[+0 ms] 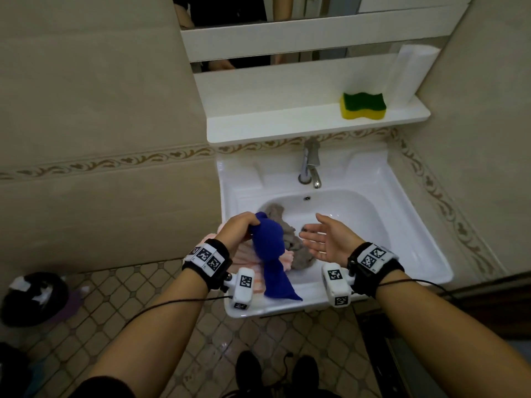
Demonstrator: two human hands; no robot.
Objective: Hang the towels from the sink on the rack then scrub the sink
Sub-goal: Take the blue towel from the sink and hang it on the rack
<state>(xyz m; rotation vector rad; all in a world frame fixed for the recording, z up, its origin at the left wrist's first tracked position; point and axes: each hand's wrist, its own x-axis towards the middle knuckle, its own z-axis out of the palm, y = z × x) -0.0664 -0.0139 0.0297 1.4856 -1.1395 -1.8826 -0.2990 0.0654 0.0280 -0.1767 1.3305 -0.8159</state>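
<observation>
My left hand [236, 228] grips the top of a blue towel [271, 254], which hangs down over the front of the white sink [402, 231]. Behind it in the basin lies a crumpled grey towel [290, 238], and a pink towel [248, 255] drapes over the sink's left front rim. My right hand [326, 238] hovers over the basin to the right of the towels, palm turned inward, fingers apart and empty. A yellow and green sponge [362, 105] rests on the white shelf [258, 127] above the sink. No rack is in view.
A chrome faucet [310, 165] stands at the back of the sink. A white container [408, 73] sits at the shelf's right end. Tiled walls close in on both sides. A dark bin [34, 297] stands on the patterned floor at the left.
</observation>
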